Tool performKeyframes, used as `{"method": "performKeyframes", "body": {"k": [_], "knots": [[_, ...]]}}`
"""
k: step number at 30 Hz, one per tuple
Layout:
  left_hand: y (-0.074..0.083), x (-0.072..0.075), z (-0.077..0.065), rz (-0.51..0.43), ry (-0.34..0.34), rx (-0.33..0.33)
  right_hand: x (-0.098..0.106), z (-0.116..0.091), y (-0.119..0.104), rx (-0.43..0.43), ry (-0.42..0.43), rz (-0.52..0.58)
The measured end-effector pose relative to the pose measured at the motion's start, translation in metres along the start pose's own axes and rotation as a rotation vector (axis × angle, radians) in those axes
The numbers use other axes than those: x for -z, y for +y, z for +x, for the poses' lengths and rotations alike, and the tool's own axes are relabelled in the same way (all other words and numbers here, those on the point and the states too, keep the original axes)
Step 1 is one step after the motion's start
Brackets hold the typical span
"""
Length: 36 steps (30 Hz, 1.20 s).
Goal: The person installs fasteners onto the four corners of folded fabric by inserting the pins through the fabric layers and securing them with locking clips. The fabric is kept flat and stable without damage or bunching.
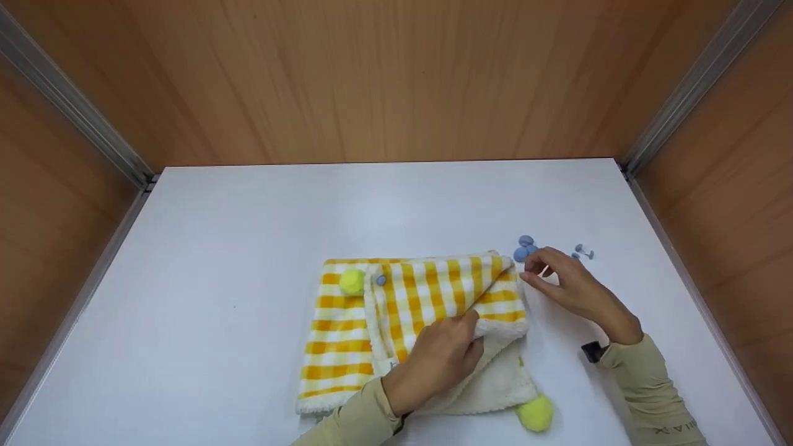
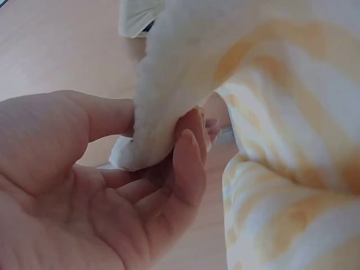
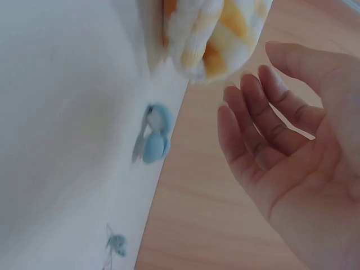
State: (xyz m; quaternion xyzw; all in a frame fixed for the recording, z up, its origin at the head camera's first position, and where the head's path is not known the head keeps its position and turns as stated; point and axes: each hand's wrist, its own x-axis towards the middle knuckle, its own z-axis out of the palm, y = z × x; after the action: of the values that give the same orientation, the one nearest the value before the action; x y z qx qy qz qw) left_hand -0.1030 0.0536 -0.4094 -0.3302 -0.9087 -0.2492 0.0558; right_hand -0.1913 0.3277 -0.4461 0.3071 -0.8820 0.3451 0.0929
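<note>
A yellow-and-white checked blanket (image 1: pixel 337 337) with a fleecy white underside lies folded on the table. My left hand (image 1: pixel 441 353) pinches its white edge (image 2: pixel 154 112) between thumb and fingers and lifts a fold. Just off the blanket's far right corner hovers my right hand (image 1: pixel 573 286), its fingers loosely bent with nothing between them, as the right wrist view shows. Beside those fingertips sit several round blue caps (image 1: pixel 525 240). One small blue round piece (image 1: pixel 381 280) shows on the folded layer near its left edge.
Small blue pieces with thin stems (image 1: pixel 583 251) lie right of the caps. Yellow-green pompoms (image 1: pixel 352 282) sit on the blanket's left part and at its near right corner. Wooden panels (image 1: pixel 384 80) stand behind and at both sides of the white table (image 1: pixel 204 248).
</note>
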Motion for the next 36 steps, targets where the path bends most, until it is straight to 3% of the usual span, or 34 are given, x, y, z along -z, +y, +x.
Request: {"method": "performKeyframes", "body": {"k": [9,18,28,36], "knots": [[-0.010,0.021,0.002,-0.123,-0.068,0.065,0.022,-0.008,0.026,-0.132,0.101,-0.144],[-0.016,0.031,0.002,-0.183,-0.022,0.085,0.031,-0.024,0.049,-0.233,0.119,-0.246],[-0.019,0.034,0.003,-0.160,0.011,0.076,0.032,-0.035,0.058,-0.378,0.001,-0.193],[-0.020,0.035,0.003,-0.175,-0.030,0.103,0.032,-0.036,0.058,-0.436,-0.053,-0.154]]}}
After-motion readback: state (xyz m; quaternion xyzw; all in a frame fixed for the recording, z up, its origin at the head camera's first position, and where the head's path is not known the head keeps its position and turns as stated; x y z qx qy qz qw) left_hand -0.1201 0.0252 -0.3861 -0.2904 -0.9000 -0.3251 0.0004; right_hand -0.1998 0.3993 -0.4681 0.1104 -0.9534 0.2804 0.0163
